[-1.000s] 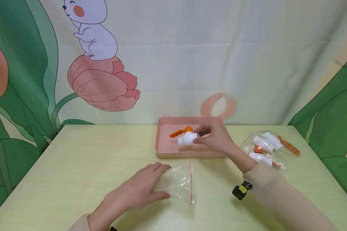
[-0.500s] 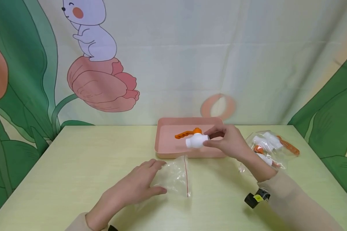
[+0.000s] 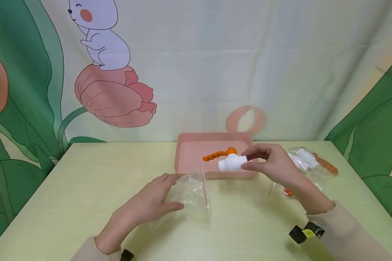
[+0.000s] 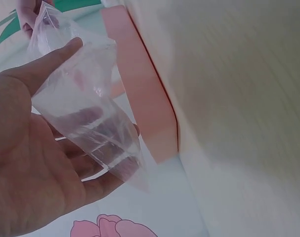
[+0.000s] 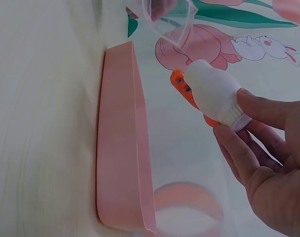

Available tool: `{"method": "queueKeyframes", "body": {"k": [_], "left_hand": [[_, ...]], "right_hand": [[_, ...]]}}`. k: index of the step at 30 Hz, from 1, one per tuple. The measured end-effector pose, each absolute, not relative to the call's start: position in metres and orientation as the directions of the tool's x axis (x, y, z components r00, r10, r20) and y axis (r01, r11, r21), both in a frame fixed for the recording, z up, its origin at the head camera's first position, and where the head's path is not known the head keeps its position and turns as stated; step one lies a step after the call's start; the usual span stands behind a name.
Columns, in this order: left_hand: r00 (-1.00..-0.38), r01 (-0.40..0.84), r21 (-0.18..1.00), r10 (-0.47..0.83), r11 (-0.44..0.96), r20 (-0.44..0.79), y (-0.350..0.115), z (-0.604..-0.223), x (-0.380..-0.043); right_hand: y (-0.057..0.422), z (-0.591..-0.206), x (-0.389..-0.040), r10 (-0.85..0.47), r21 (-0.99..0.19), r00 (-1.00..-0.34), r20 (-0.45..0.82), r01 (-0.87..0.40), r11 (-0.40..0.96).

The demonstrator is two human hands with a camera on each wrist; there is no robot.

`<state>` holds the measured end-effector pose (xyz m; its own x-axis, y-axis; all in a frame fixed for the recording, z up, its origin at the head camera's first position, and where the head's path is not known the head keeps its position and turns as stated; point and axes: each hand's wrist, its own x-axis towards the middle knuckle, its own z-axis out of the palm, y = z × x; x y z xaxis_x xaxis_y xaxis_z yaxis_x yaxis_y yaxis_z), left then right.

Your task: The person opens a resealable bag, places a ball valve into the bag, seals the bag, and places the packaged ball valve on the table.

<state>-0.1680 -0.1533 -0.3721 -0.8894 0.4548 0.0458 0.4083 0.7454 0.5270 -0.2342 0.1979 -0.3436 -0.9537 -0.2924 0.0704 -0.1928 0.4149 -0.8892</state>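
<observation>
A white ball valve [image 3: 232, 162] with an orange lever is pinched at one end by my right hand [image 3: 274, 163], thumb against fingertips. It hangs over the front of the pink tray [image 3: 196, 156], lever pointing left. In the right wrist view the valve [image 5: 214, 91] is tilted and its ribbed end sits between the fingers. My left hand [image 3: 147, 199] holds up a clear zip-lock bag [image 3: 191, 190], its red seal line facing right toward the valve. The left wrist view shows the bag [image 4: 90, 113] between the thumb and the spread, curved fingers; it looks limp.
At the right of the table, partly behind the right arm, lies a clear bag [image 3: 305, 165] with white and orange valves in it. Behind the table hangs a printed curtain [image 3: 199, 72]. Small black cameras [image 3: 307, 232] are strapped at the wrists.
My right hand has carried the valve from above the tray's middle rightward and toward me. My left hand has lifted the bag slightly, up and to the left.
</observation>
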Motion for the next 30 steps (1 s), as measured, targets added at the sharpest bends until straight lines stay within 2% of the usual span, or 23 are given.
{"method": "queueKeyframes", "body": {"k": [15, 30], "left_hand": [[-0.909, 0.369, 0.509, 0.415, 0.777, 0.027, -0.161, -0.372, -0.177], [-0.887, 0.417, 0.516, 0.460, 0.748, 0.051, -0.144, -0.362, -0.170]], "right_hand": [[0.206, -0.330, -0.214, -0.375, -0.917, -0.926, 0.038, -0.181, 0.356], [0.193, -0.337, -0.206, -0.491, -0.941, -0.865, 0.101, -0.244, 0.235]]}}
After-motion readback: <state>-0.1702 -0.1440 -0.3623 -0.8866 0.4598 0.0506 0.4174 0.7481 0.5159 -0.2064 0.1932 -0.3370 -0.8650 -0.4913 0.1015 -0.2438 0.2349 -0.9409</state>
